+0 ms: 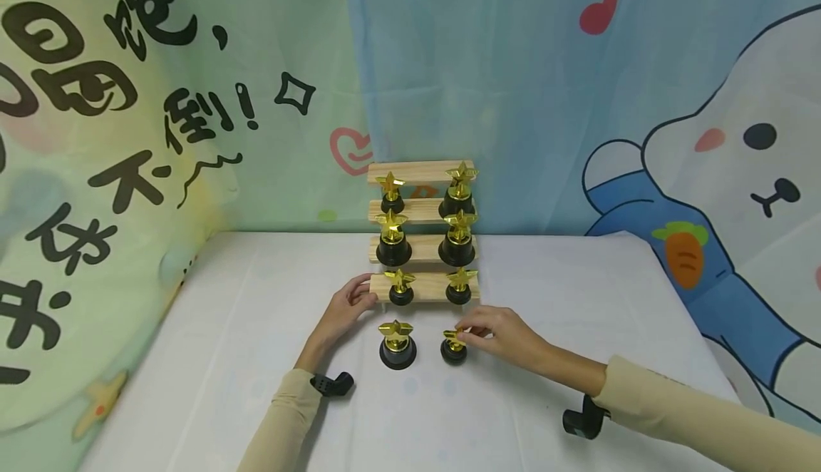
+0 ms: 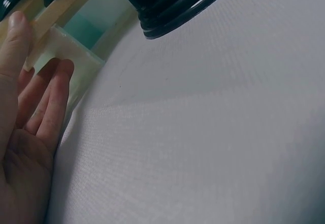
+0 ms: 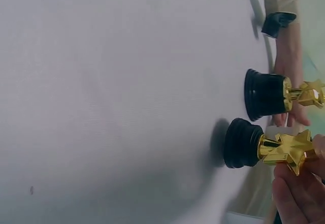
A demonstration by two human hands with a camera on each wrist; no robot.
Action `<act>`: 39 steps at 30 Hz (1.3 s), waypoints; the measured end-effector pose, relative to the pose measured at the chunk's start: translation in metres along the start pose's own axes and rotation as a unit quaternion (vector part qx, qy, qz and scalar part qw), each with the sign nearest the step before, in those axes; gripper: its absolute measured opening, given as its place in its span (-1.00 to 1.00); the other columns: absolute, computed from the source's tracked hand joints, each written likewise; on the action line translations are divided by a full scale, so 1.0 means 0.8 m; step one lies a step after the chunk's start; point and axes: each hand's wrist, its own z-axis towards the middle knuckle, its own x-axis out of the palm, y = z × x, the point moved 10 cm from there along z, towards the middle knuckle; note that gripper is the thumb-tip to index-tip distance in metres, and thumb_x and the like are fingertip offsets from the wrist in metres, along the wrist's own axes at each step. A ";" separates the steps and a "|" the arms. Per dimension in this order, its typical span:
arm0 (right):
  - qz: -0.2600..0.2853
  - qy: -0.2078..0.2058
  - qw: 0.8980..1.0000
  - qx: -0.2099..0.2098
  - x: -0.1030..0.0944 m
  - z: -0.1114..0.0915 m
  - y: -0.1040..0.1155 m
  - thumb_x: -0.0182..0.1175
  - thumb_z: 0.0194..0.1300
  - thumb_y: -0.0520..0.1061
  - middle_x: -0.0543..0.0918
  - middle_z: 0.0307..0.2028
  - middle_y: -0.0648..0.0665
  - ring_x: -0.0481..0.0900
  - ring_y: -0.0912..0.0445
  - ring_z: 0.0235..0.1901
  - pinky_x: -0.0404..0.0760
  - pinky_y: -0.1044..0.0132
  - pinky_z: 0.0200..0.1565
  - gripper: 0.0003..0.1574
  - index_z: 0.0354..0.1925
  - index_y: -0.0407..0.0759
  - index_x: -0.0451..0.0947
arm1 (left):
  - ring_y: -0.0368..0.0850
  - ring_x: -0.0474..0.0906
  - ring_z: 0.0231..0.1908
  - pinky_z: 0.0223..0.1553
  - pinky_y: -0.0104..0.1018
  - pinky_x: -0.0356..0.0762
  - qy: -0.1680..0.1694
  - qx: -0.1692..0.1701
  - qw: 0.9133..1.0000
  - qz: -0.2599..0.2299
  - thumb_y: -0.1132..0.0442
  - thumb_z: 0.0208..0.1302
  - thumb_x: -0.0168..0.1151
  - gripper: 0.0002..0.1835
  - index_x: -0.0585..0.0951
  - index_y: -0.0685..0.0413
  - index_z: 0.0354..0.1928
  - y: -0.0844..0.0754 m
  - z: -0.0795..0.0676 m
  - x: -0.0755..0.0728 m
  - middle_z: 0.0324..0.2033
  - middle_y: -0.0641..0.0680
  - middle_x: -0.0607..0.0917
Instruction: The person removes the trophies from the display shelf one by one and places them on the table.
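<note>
- A printed cloth backdrop fills the space beyond both hands; its lettering and cartoon bear are cut off at the edges.
- A white-covered table lies beneath the hands.
- A four-step wooden rack stands ahead of and between the hands, bearing six gold star trophies, which partly hide its boards.
- The right hand pinches a small trophy's star, thumb against fingers; the right wrist view crops this hand.
- The left hand touches the lowest board's left end, fingers loosely extended and apart from the thumb; some fingertips are hidden.
- A larger trophy stands upright between the hands.
- The small trophy is at the right fingertips, star partly covered; whether its black base meets the cloth is unclear.
</note>
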 end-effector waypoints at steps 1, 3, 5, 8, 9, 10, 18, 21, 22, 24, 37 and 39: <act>-0.006 0.003 1.000 -0.002 0.002 -0.001 0.001 0.29 0.26 -0.14 0.73 -0.27 -0.01 0.63 0.26 -0.34 0.66 0.37 -0.30 -0.85 -0.20 -0.14 0.70 | 0.00 0.58 0.10 0.02 -0.48 0.57 0.000 0.000 1.000 0.001 0.22 0.38 0.17 -0.40 0.27 0.17 0.40 0.000 0.000 0.000 0.19 0.31 0.55; -0.017 0.011 1.000 -0.001 0.005 -0.003 0.000 0.28 0.27 -0.14 0.72 -0.28 0.00 0.63 0.26 -0.35 0.65 0.38 -0.31 -0.85 -0.20 -0.14 0.70 | -0.02 0.59 0.10 0.01 -0.49 0.56 0.000 0.000 1.000 0.003 0.22 0.38 0.17 -0.40 0.27 0.16 0.40 0.001 0.000 0.001 0.20 0.30 0.55; -0.031 0.016 0.999 0.001 0.008 -0.006 0.000 0.28 0.28 -0.13 0.71 -0.29 0.02 0.62 0.28 -0.35 0.64 0.38 -0.32 -0.86 -0.20 -0.13 0.70 | -0.01 0.58 0.11 0.02 -0.49 0.56 -0.001 0.002 1.000 -0.001 0.21 0.38 0.18 -0.40 0.29 0.15 0.40 0.002 0.000 0.002 0.20 0.30 0.55; -0.040 0.012 0.999 0.001 0.009 -0.010 0.000 0.29 0.27 -0.14 0.71 -0.31 0.03 0.61 0.29 -0.37 0.64 0.38 -0.35 -0.86 -0.21 -0.14 0.70 | -0.03 0.59 0.10 0.03 -0.46 0.58 -0.001 0.005 1.000 -0.003 0.18 0.37 0.20 -0.41 0.31 0.11 0.39 0.005 0.000 0.006 0.19 0.28 0.57; -0.042 0.009 0.999 -0.002 0.009 -0.011 0.001 0.29 0.26 -0.15 0.71 -0.32 0.03 0.61 0.29 -0.37 0.64 0.37 -0.35 -0.86 -0.21 -0.15 0.70 | -0.04 0.60 0.09 0.03 -0.44 0.59 -0.001 0.008 1.000 -0.004 0.17 0.36 0.20 -0.41 0.31 0.11 0.38 0.005 0.001 0.006 0.18 0.27 0.57; -0.043 0.005 0.999 -0.004 0.009 -0.012 0.002 0.30 0.25 -0.16 0.71 -0.32 0.02 0.62 0.28 -0.37 0.65 0.37 -0.35 -0.86 -0.21 -0.15 0.70 | -0.05 0.61 0.07 0.03 -0.42 0.59 -0.002 0.011 1.000 -0.005 0.17 0.36 0.21 -0.41 0.32 0.11 0.38 0.005 0.001 0.007 0.17 0.27 0.58; -0.066 -0.016 0.998 -0.005 0.011 -0.009 0.005 0.29 0.25 -0.16 0.71 -0.31 0.02 0.64 0.21 -0.33 0.64 0.41 -0.32 -0.88 -0.23 -0.13 0.70 | -0.05 0.61 0.06 0.02 -0.40 0.60 -0.003 0.021 1.000 -0.006 0.13 0.35 0.22 -0.40 0.33 0.10 0.37 -0.001 0.002 0.004 0.16 0.27 0.59; -0.071 -0.020 0.997 -0.003 0.012 -0.009 0.004 0.29 0.26 -0.16 0.71 -0.30 0.03 0.65 0.20 -0.32 0.64 0.40 -0.31 -0.89 -0.23 -0.11 0.70 | -0.02 0.60 0.08 0.03 -0.40 0.60 -0.003 0.021 1.000 -0.006 0.17 0.37 0.20 -0.40 0.31 0.14 0.38 0.000 0.004 0.004 0.18 0.30 0.57; -0.072 -0.021 0.997 -0.003 0.013 -0.009 0.004 0.29 0.26 -0.16 0.71 -0.30 0.03 0.64 0.21 -0.32 0.64 0.39 -0.31 -0.89 -0.22 -0.12 0.70 | -0.02 0.60 0.09 0.03 -0.40 0.60 -0.004 0.021 1.000 -0.006 0.18 0.37 0.20 -0.40 0.30 0.15 0.39 0.001 0.004 0.004 0.18 0.31 0.56; -0.071 -0.021 0.997 -0.002 0.014 -0.010 0.003 0.28 0.26 -0.17 0.71 -0.30 0.04 0.64 0.23 -0.33 0.65 0.39 -0.31 -0.88 -0.21 -0.12 0.69 | -0.03 0.60 0.08 0.03 -0.42 0.59 -0.007 0.020 1.000 -0.005 0.19 0.37 0.19 -0.40 0.30 0.17 0.39 0.002 0.005 0.003 0.18 0.32 0.56; -0.088 -0.014 0.996 0.027 0.024 -0.012 -0.005 0.28 0.28 -0.10 0.71 -0.31 0.06 0.62 0.27 -0.34 0.63 0.41 -0.30 -0.85 -0.19 -0.08 0.67 | -0.08 0.62 0.05 0.04 -0.35 0.61 -0.010 0.021 1.000 -0.001 0.10 0.34 0.23 -0.39 0.34 0.10 0.36 0.003 0.004 0.000 0.15 0.24 0.60; -0.091 -0.011 0.995 0.037 0.025 -0.013 -0.006 0.28 0.28 -0.06 0.72 -0.30 0.06 0.65 0.24 -0.32 0.64 0.38 -0.28 -0.84 -0.19 -0.08 0.66 | -0.10 0.62 0.05 0.04 -0.35 0.61 -0.010 0.017 1.000 0.002 0.09 0.34 0.23 -0.39 0.34 0.08 0.37 0.004 0.003 -0.001 0.15 0.23 0.60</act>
